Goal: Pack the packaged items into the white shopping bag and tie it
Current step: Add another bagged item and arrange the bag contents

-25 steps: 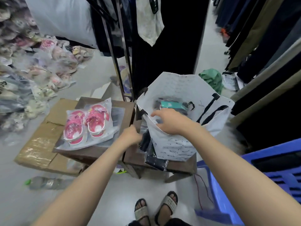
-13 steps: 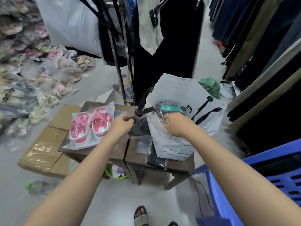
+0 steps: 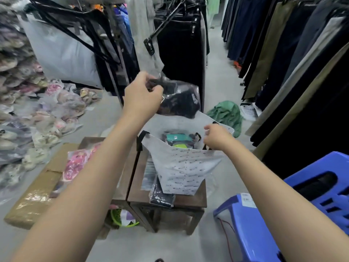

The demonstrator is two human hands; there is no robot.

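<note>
The white shopping bag (image 3: 186,168) with small black print stands open on a low dark wooden table (image 3: 190,200). Inside it lie a teal package (image 3: 176,137) and something yellow-green. My left hand (image 3: 142,95) grips a black packaged item (image 3: 181,100) in clear plastic, held in the air above the bag's mouth. My right hand (image 3: 217,137) pinches the bag's right rim, holding it open. A dark packaged item (image 3: 160,195) lies flat under the bag's front. A pink sandal package (image 3: 74,164) rests on the table to the left.
A taped cardboard box (image 3: 32,199) lies left of the tables. Bagged shoes (image 3: 37,114) pile on the floor at far left. Clothing racks (image 3: 283,59) line the right and back. A blue plastic stool (image 3: 251,225) and crate stand at lower right. Green cloth (image 3: 226,112) lies behind the bag.
My left hand took hold of the black packaged item beside the bag and lifted it up above the bag's mouth. My right hand shifted from the bag's front rim to its right rim.
</note>
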